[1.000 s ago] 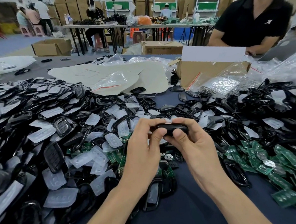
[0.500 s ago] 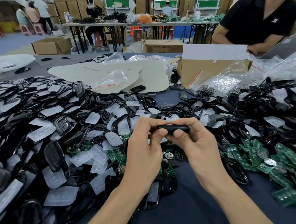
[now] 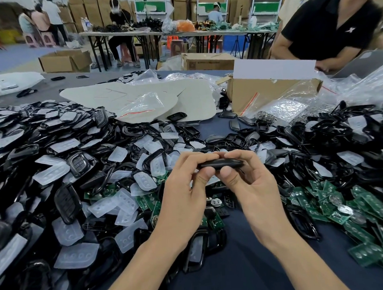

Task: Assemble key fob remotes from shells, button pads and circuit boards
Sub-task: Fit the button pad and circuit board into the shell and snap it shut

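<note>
A black key fob (image 3: pixel 220 163) is held edge-on above the table, at the centre of the head view. My left hand (image 3: pixel 186 189) pinches its left end between thumb and fingers. My right hand (image 3: pixel 250 184) pinches its right end the same way, both thumbs pressing its near edge. Black shells (image 3: pixel 67 202) and translucent button pads (image 3: pixel 125 203) are heaped to the left. Green circuit boards (image 3: pixel 335 206) lie piled to the right, and a few boards (image 3: pixel 214 221) sit under my hands.
A cardboard box (image 3: pixel 270 92) and clear plastic bags (image 3: pixel 295 108) stand behind the piles at right. Pale flat sheets (image 3: pixel 139 96) lie at the back centre. A person in a black shirt (image 3: pixel 326 24) stands at the far right. Dark blue table cloth (image 3: pixel 241 270) shows between my forearms.
Both hands keep squeezing the fob in nearly the same place; the fob and hands have shifted very slightly to the right.
</note>
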A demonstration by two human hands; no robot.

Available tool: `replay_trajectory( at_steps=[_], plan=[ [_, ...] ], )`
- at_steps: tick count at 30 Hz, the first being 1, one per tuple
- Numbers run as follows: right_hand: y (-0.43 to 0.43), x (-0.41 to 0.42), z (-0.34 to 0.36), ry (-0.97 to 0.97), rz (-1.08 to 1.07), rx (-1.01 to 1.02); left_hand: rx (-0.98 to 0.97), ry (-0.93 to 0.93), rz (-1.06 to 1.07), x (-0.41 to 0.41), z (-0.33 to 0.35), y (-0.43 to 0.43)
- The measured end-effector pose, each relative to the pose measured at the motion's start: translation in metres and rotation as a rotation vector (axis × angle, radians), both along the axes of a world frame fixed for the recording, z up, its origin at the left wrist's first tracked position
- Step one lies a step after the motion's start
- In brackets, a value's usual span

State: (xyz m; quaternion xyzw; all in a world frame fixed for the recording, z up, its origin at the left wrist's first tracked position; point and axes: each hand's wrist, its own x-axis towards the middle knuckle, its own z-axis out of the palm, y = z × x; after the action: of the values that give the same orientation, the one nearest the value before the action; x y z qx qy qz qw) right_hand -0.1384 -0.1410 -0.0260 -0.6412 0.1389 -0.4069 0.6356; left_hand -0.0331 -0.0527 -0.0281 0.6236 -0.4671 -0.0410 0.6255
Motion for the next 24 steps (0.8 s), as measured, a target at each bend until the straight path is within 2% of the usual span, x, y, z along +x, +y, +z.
replay_trajectory(
  at_steps=[12, 20, 24],
  plan=[
    [0.0008, 0.0012, 0.0006, 0.008, -0.026, -0.076, 0.065, -0.311, 0.074, 0.0041, -0.009, 0.0],
    [0.0053, -0.0003, 0.0003, 0.01, -0.08, -0.204, 0.028, -0.425, 0.152, 0.003, -0.0101, -0.0001],
    [0.005, 0.0001, -0.003, -0.003, -0.097, -0.199, 0.02, -0.464, 0.177, 0.0003, -0.0096, -0.0009]
  ],
)
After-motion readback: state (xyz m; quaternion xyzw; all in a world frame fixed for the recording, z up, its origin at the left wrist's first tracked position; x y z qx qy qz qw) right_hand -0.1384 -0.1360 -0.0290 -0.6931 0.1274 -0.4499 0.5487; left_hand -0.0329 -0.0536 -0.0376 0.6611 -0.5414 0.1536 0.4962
